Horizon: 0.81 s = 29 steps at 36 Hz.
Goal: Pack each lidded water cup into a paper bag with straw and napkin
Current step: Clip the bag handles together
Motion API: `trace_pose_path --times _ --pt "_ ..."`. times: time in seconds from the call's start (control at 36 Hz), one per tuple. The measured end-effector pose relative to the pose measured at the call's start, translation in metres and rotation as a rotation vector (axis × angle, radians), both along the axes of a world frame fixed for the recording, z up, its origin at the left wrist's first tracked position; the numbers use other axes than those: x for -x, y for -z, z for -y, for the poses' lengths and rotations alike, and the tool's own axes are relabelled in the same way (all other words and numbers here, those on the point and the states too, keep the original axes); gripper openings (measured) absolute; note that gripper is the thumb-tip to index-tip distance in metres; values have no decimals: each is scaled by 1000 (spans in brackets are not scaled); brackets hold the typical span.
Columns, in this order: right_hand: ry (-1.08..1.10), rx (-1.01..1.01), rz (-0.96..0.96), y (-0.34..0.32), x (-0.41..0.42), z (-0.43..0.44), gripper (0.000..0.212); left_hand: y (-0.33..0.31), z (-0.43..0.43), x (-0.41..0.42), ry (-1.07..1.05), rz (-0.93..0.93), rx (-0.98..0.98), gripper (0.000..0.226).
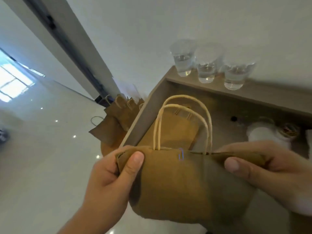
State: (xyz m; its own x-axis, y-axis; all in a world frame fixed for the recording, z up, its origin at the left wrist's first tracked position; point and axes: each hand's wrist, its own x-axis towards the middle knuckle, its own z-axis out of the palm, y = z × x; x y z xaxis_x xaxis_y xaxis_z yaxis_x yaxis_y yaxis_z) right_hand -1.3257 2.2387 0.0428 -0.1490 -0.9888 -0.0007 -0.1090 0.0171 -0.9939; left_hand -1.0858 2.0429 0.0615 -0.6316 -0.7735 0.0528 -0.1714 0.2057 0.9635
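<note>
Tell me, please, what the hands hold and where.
One paper bag, by its closed top edge: left hand pinches the left end, right hand the right end.

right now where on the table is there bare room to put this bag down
Room for the held bag: the bare patch of table around the small hole, between the flat bag and the white pile, below the ledge. Crowded: three cups fill the ledge's left end, and the flat bag covers the table's left side.
</note>
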Motion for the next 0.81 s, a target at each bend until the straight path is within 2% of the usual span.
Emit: trace_pose_path --times 0.08,0.22,0.36,0.44,0.56,0.69,0.81 --pt "-84 3 7 -13 -34 44 56 -1 21 -41 -96 -12 17 30" --pt "-228 -41 -22 -32 -105 114 43 -1 55 -121 -245 -21 21 28" --pt "-378 -128 -175 -42 -191 195 36 11 107 -220 -340 20 60 31" --pt "-492 -198 -352 -44 -244 245 36 17 149 -278 -370 44 58 24" --pt "-576 -376 -480 -51 -313 313 45 20 217 -345 -344 93 55 19" --pt "-606 -616 -736 -41 -382 392 38 32 281 -390 -237 142 145 16" --pt "-553 -727 -686 -18 -406 432 41 59 326 -398 -237 168 167 20"
